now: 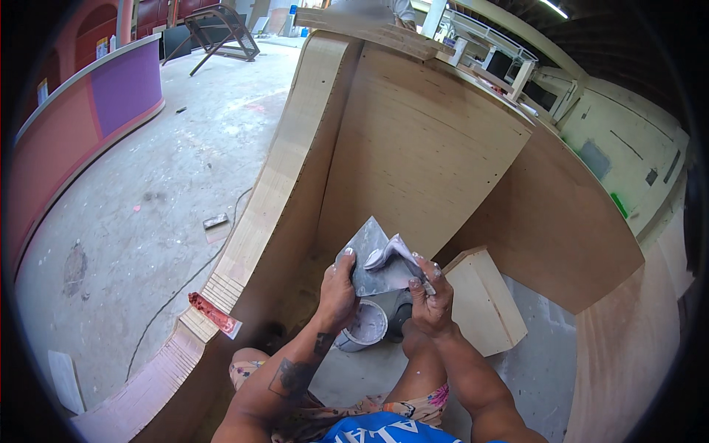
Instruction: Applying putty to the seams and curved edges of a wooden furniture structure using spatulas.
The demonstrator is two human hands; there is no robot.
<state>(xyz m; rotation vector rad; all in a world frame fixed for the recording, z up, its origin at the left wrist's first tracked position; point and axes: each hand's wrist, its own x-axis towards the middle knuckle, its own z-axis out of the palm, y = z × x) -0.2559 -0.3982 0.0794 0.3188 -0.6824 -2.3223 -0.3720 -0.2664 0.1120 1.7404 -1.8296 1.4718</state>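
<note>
- The left hand (pixel 337 289) is closed on the lower left edge of a flat grey square metal plate (pixel 367 255), thumb on top, holding it tilted with one corner pointing up toward the plywood.
- The right hand (pixel 430 297) is clamped on a small grey putty knife (pixel 395 253) whose blade is smeared with pale filler; the blade lies against the upper face of the plate, near its right edge.
- Both hands, dusted with pale filler, sit close together over the person's lap, in front of the tall curved plywood panel (pixel 413 148) that makes up the inside of a wooden counter shell.
- Just below the hands, a small round white tub of filler (pixel 363 325) stands on the grey concrete floor (pixel 133 207), its mouth open; a dark lid-like shape lies just beside it on the right, though I cannot tell what it is.
- To the right of the hands, a light wooden box-shaped block (pixel 484 299) leans near the foot of the panel.
- On the left, the layered plywood edge (pixel 277 177) of the counter wall runs down past a red-stained rag or wrapper (pixel 213 313) lying on its lower end.
- Farther left across the floor stands a curved pink and purple counter (pixel 81 125), well apart from the work.
</note>
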